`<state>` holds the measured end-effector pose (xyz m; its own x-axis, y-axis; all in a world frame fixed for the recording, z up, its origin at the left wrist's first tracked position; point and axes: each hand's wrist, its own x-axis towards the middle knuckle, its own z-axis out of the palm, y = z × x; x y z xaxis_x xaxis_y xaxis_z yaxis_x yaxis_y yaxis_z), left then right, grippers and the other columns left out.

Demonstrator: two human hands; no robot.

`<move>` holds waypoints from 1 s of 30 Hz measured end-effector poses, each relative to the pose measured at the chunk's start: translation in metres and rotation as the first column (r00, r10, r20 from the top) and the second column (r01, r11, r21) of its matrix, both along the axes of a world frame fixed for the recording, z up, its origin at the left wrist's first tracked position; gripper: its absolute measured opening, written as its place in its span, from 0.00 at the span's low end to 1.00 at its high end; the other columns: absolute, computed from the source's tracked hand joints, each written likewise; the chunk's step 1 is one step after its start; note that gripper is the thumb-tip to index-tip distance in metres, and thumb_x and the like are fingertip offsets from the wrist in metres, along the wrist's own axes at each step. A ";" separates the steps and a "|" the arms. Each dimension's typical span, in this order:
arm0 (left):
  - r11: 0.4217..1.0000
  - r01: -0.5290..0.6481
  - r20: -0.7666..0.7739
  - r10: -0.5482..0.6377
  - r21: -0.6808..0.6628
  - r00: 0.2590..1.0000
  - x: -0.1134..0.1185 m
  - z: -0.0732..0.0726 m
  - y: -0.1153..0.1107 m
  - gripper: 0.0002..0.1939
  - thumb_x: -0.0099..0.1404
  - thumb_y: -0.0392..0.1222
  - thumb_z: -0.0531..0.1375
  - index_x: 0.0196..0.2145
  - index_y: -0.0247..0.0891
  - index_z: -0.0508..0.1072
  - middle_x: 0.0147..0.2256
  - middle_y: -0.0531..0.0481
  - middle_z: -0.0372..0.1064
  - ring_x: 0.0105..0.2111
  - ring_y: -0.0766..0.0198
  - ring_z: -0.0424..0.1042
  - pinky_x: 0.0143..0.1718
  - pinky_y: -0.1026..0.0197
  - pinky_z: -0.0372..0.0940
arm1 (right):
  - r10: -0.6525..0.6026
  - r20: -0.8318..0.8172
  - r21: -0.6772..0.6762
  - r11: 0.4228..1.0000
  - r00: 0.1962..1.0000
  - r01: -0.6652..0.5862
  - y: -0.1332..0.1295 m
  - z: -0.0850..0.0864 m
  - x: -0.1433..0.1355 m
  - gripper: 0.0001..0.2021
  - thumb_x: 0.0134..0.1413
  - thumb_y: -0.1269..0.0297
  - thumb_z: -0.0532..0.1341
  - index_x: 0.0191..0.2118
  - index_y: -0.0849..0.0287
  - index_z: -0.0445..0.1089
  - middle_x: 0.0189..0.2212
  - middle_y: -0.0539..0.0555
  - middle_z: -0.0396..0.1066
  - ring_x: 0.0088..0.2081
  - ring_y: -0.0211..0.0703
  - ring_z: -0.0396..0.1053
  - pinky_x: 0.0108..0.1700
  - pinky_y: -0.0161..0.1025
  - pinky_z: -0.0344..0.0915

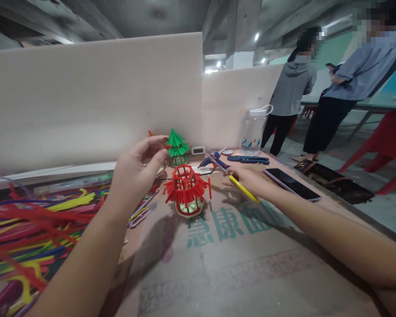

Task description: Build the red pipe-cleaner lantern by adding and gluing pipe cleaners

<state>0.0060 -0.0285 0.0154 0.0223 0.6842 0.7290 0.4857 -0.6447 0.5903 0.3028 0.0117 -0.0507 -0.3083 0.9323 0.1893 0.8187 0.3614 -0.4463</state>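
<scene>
My left hand (140,165) is raised left of a small green tiered tower (176,147), its thumb and fingers curled towards each other. A speck of red shows at the fingertips; I cannot make out what it is. My right hand (242,181) is closed around a tool with a yellow handle (246,189) and a thin pale shaft. Between the hands, on the cardboard (198,273), stands a red model pavilion (186,189) with a fringed roof, an open frame above and a pale base. A short red strip (209,188) sits upright at its right side.
Many coloured strips (36,229) are heaped on the left. A blue glue gun (214,160), blue pliers-like tool (247,159), clear bottle (252,132) and phone (292,184) lie or stand at the back and right. Two people stand beyond a white partition (92,101).
</scene>
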 end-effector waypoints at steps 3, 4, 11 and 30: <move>0.999 -0.004 -0.042 0.005 0.038 0.999 -0.003 0.002 0.002 0.16 0.69 0.45 0.60 0.51 0.41 0.78 0.46 0.46 0.76 0.44 0.59 0.76 0.49 0.58 0.70 | -0.020 0.198 0.013 1.000 0.980 0.017 0.008 -0.011 0.007 0.18 0.62 0.55 0.61 0.53 0.60 0.72 0.44 0.60 0.79 0.41 0.49 0.75 0.36 0.37 0.64; 0.998 -0.018 -0.072 0.022 0.054 0.997 -0.003 0.003 0.002 0.15 0.70 0.45 0.59 0.50 0.41 0.79 0.45 0.46 0.76 0.43 0.60 0.76 0.47 0.59 0.71 | -0.013 0.217 0.012 1.000 0.976 0.010 0.009 -0.016 0.008 0.20 0.62 0.57 0.60 0.56 0.59 0.71 0.46 0.60 0.78 0.42 0.49 0.76 0.37 0.37 0.63; 0.995 -0.101 -0.178 0.100 0.003 0.979 -0.004 0.003 0.000 0.11 0.69 0.44 0.60 0.43 0.39 0.80 0.39 0.48 0.79 0.40 0.59 0.76 0.42 0.59 0.70 | -0.008 0.372 0.027 1.000 0.928 -0.002 0.008 -0.028 0.005 0.16 0.61 0.61 0.60 0.49 0.64 0.75 0.40 0.66 0.79 0.39 0.55 0.76 0.36 0.41 0.62; 0.995 0.097 -0.292 -0.101 -0.028 0.951 0.016 0.007 -0.019 0.08 0.70 0.42 0.61 0.34 0.39 0.78 0.34 0.52 0.74 0.35 0.65 0.72 0.37 0.64 0.64 | 0.368 -0.558 0.117 0.922 0.744 -0.368 -0.030 0.063 -0.087 0.09 0.56 0.60 0.65 0.33 0.61 0.78 0.26 0.50 0.73 0.28 0.36 0.66 0.30 0.35 0.61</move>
<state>0.0216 -0.0472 0.0227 0.3013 0.6772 0.6713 0.5726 -0.6914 0.4405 0.2155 -0.0182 0.0124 -0.4671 0.7690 0.4365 0.2275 0.5815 -0.7811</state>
